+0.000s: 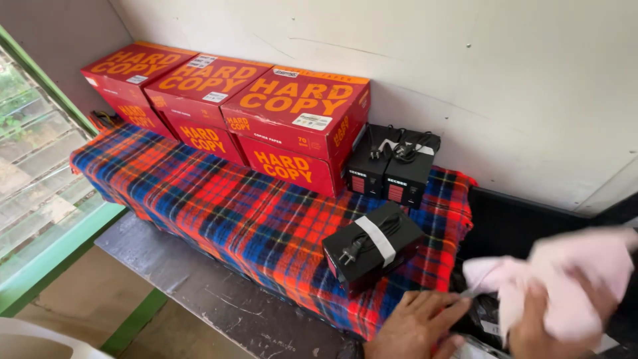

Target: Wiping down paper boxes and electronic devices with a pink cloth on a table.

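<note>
The fingers (444, 307) of my left hand (415, 326) lie spread and flat at the near edge of the table (199, 286), pointing right, their tips touching a dark bundle (488, 319) down at the table's end; they grip nothing that I can see. My right hand (555, 329) is blurred, its fingers curled shut into a soft pale pink cloth (571, 272) that bunches up above my knuckles and spreads toward the right edge of the view.

Just up and left of my left hand stands a small black box-shaped device (372, 247) with a grey strap round it and a coiled black cord with a plug on top. It sits on the red, blue and black plaid blanket (219, 206) that covers the table. Farther back, against the white wall (465, 60), two more black devices (392, 166) of the same kind stand side by side, cords heaped on top. To their left, three red cardboard cartons with orange lettering (226, 110) sit in a row, touching one another, along the wall. At far left is a green-framed window (40, 166), and a corner of a white plastic chair (40, 342) shows at the bottom left.
</note>
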